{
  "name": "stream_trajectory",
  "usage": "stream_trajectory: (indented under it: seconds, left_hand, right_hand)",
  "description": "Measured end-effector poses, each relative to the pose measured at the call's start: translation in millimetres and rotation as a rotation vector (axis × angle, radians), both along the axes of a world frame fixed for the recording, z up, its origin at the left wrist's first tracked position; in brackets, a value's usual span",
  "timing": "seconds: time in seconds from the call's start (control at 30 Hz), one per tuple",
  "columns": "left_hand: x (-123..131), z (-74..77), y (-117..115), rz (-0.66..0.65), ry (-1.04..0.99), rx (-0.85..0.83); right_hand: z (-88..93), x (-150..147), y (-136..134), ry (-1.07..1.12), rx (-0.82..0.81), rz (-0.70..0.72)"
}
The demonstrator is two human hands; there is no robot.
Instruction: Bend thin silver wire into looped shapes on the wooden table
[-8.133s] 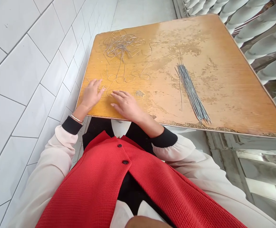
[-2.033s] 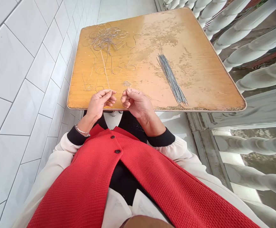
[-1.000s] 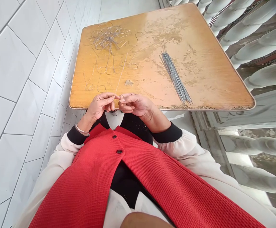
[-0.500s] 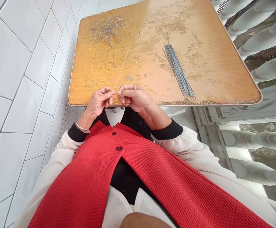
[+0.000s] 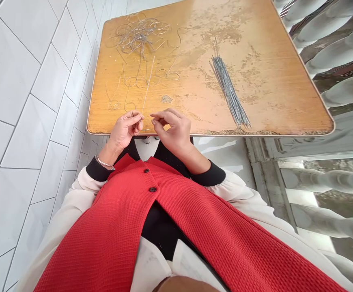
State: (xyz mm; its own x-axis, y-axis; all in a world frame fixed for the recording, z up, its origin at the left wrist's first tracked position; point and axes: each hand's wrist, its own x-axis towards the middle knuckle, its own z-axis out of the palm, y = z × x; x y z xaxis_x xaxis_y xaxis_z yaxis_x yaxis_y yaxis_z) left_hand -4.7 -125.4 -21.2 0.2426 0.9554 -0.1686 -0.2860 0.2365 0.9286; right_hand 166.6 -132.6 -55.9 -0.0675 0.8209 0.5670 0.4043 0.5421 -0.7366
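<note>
My left hand (image 5: pixel 124 129) is closed in a pinch on a thin straight metal wire (image 5: pixel 147 87), just above the table's near edge. The long part of this wire points up and away over the tabletop. Below the fingertips a short piece of wire runs toward my right hand (image 5: pixel 173 129). That hand sits close by on the right, fingers curled, with the thumb and forefinger tips a little apart. No grip on the wire shows there. Past my hands lie several bent wires with looped ends (image 5: pixel 130 106).
A tangled heap of bent wires (image 5: pixel 141 34) lies at the table's far left. On the right rests a bundle of straight grey wires (image 5: pixel 229 91). The worn wooden table (image 5: pixel 270 93) stands between a white tiled wall (image 5: pixel 21 134) and a white balustrade (image 5: pixel 337 54).
My right hand has turned, and its thumb and forefinger have parted slightly. The wire in my left hand has swung left and stands more upright.
</note>
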Motion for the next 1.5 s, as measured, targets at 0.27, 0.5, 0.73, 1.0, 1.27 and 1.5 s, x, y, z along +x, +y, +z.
stream_trajectory:
  seconds: [0.27, 0.5, 0.73, 1.0, 1.27, 1.5]
  left_hand:
    - [0, 1.5, -1, 0.007, 0.019, -0.028]
    - [1, 2.4, -1, -0.008, 0.040, -0.027]
    - [3, 8.6, -3, 0.003, 0.055, -0.103]
    - [1, 8.9, -2, 0.044, 0.125, -0.086]
    - [0, 6.6, -1, 0.135, 0.212, 0.049]
    - [-4, 8.4, 1, 0.109, 0.322, 0.155]
  right_hand:
    - [-3.6, 1, 6, -0.261, 0.248, -0.024]
    - [3.7, -6, 8, -0.240, 0.241, -0.042]
    - [5.2, -9, 11, -0.240, 0.202, -0.053]
    - [5.1, -9, 13, -0.235, 0.149, -0.060]
    - [-1.6, -6, 18, -0.211, 0.170, -0.074]
    - [-3.2, -7, 19, -0.178, 0.135, -0.014]
